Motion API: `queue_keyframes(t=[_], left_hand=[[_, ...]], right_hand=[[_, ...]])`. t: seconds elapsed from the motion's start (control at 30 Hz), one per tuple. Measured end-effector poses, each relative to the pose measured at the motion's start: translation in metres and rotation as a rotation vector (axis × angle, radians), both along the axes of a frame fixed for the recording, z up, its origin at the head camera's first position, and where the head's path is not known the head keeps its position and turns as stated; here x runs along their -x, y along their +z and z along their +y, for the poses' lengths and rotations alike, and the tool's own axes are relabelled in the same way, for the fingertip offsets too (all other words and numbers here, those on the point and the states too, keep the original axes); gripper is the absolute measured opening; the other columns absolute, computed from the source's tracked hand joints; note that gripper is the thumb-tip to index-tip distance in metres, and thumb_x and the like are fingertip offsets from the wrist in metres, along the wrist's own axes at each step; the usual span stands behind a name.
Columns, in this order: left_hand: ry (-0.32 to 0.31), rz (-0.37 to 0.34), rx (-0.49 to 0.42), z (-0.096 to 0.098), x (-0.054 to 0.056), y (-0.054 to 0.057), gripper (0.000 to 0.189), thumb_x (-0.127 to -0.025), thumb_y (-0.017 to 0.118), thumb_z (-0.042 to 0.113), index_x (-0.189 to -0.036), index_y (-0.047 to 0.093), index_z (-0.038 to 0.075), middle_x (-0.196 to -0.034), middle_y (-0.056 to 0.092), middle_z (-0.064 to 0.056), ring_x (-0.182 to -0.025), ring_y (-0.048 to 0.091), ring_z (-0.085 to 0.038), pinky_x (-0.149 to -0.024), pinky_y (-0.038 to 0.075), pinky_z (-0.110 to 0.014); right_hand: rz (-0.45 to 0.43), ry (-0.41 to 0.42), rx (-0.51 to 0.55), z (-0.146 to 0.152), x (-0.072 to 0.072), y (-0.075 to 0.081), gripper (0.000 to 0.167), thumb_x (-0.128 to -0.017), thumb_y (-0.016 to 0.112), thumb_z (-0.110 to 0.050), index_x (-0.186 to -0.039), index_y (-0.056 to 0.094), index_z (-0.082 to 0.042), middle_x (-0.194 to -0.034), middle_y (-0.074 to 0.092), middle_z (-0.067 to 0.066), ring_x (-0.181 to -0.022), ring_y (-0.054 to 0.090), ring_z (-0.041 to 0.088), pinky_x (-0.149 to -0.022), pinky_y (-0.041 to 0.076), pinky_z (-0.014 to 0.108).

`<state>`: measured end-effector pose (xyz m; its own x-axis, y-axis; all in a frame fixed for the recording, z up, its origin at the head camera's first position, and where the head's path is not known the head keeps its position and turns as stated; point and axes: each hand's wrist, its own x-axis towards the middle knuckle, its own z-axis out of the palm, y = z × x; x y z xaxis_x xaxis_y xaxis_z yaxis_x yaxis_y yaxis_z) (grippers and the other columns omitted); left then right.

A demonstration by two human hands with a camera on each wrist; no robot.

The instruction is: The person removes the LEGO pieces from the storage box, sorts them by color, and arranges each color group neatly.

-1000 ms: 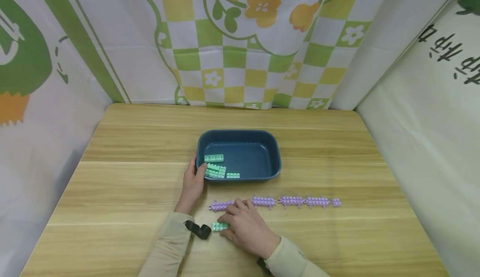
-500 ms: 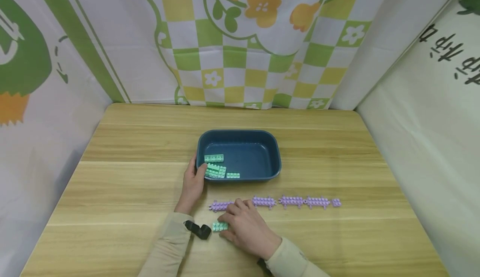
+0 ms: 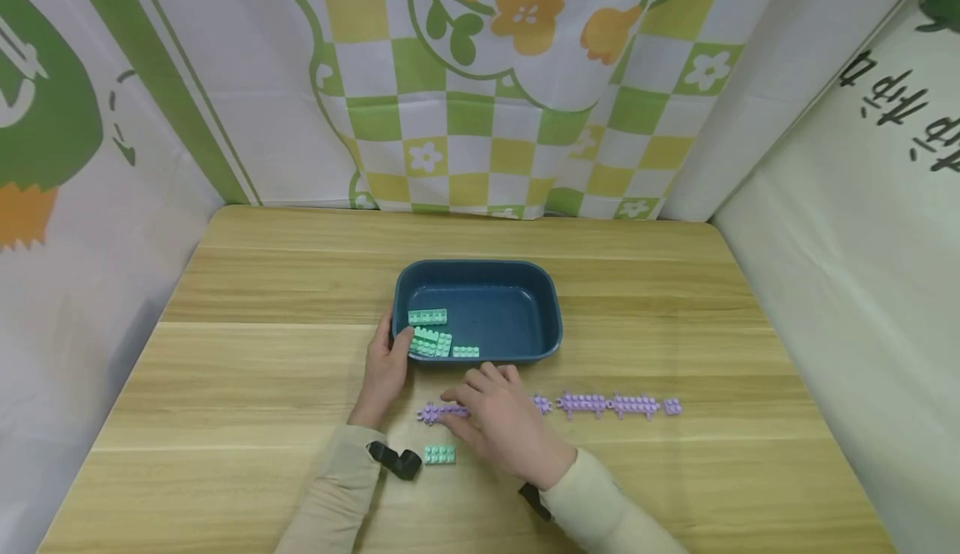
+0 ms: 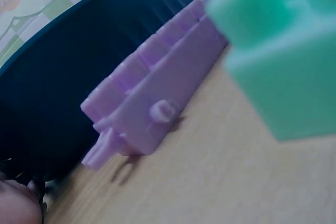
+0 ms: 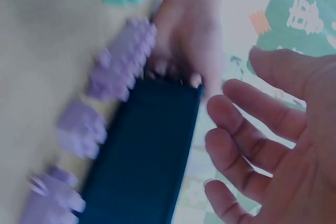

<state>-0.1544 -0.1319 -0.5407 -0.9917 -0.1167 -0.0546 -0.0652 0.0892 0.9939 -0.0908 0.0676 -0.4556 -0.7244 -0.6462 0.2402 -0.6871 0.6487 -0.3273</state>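
Observation:
My left hand (image 3: 387,373) grips the left front corner of a dark blue plastic bin (image 3: 551,287), its thumb over the rim. Several green building bricks (image 3: 427,317) lie in the bin's left side. My right hand (image 3: 506,422) holds nothing; the right wrist view shows its fingers (image 5: 231,148) loosely bent and apart. It hovers above a row of purple building bricks with side pegs, hiding part of it. The leftmost purple brick (image 4: 152,77) shows between the bin and a lone green brick (image 3: 439,455), which lies on the table, studs up.
To the right, the row continues with purple bricks (image 3: 582,402) and ends in a small square one (image 3: 672,406). The wooden table (image 3: 270,287) meets a patterned curtain (image 3: 468,146) at the back, with printed sheets on both sides.
My right hand has let go of the green brick and moved up and slightly right, over the purple row. The brick stays on the table. My left hand and the bin have not moved.

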Motion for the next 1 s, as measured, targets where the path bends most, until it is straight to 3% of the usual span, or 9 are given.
queue_keyframes(t=[0.03, 0.13, 0.27, 0.3, 0.6, 1.0], left_hand=[[-0.002, -0.002, 0.000, 0.000, 0.000, 0.000, 0.055, -0.103, 0.043, 0.026, -0.154, 0.026, 0.013, -0.157, 0.029, -0.008, -0.144, 0.024, -0.023, -0.118, 0.021, -0.040], [-0.013, -0.027, -0.002, 0.001, -0.005, 0.016, 0.055, -0.104, 0.043, 0.023, -0.154, 0.026, 0.009, -0.157, 0.028, -0.010, -0.144, 0.024, -0.026, -0.118, 0.020, -0.041], [-0.022, -0.057, 0.008, 0.004, -0.013, 0.042, 0.055, -0.103, 0.043, 0.017, -0.153, 0.025, 0.003, -0.157, 0.027, -0.015, -0.144, 0.024, -0.029, -0.118, 0.021, -0.042], [-0.020, -0.054, 0.014, 0.004, -0.014, 0.044, 0.055, -0.103, 0.043, 0.017, -0.153, 0.025, 0.003, -0.157, 0.027, -0.016, -0.144, 0.024, -0.030, -0.118, 0.022, -0.042], [-0.031, -0.018, -0.004, 0.003, -0.015, 0.042, 0.055, -0.103, 0.043, 0.016, -0.153, 0.025, 0.001, -0.155, 0.029, -0.018, -0.143, 0.026, -0.030, -0.117, 0.024, -0.042], [-0.032, -0.009, -0.012, 0.002, -0.013, 0.040, 0.053, -0.103, 0.043, 0.013, -0.152, 0.026, 0.002, -0.155, 0.029, -0.017, -0.143, 0.026, -0.030, -0.117, 0.024, -0.042]], right_hand=[[0.020, -0.006, 0.025, 0.000, 0.004, 0.002, 0.021, -0.091, 0.069, -0.035, -0.102, 0.073, -0.019, -0.089, 0.062, -0.008, -0.083, 0.048, 0.010, -0.077, 0.039, 0.031], [0.068, -0.031, 0.093, 0.001, 0.019, 0.006, 0.017, -0.090, 0.070, -0.031, -0.100, 0.072, -0.018, -0.086, 0.062, -0.009, -0.081, 0.050, 0.010, -0.073, 0.039, 0.029], [0.057, -0.075, 0.133, 0.000, 0.037, 0.007, 0.016, -0.092, 0.069, -0.030, -0.099, 0.073, -0.017, -0.086, 0.063, -0.006, -0.081, 0.049, 0.011, -0.069, 0.037, 0.028], [0.039, -0.088, 0.129, 0.000, 0.041, 0.007, 0.017, -0.092, 0.068, -0.030, -0.099, 0.073, -0.016, -0.087, 0.063, -0.006, -0.081, 0.049, 0.011, -0.069, 0.037, 0.027], [-0.179, -0.184, 0.086, -0.016, 0.071, -0.011, 0.028, -0.095, 0.062, -0.035, -0.111, 0.071, -0.013, -0.102, 0.062, -0.001, -0.093, 0.050, 0.015, -0.074, 0.042, 0.032], [-0.342, -0.208, -0.051, -0.025, 0.085, -0.016, 0.036, -0.098, 0.055, -0.041, -0.116, 0.071, -0.015, -0.106, 0.058, 0.002, -0.096, 0.049, 0.019, -0.080, 0.044, 0.040]])
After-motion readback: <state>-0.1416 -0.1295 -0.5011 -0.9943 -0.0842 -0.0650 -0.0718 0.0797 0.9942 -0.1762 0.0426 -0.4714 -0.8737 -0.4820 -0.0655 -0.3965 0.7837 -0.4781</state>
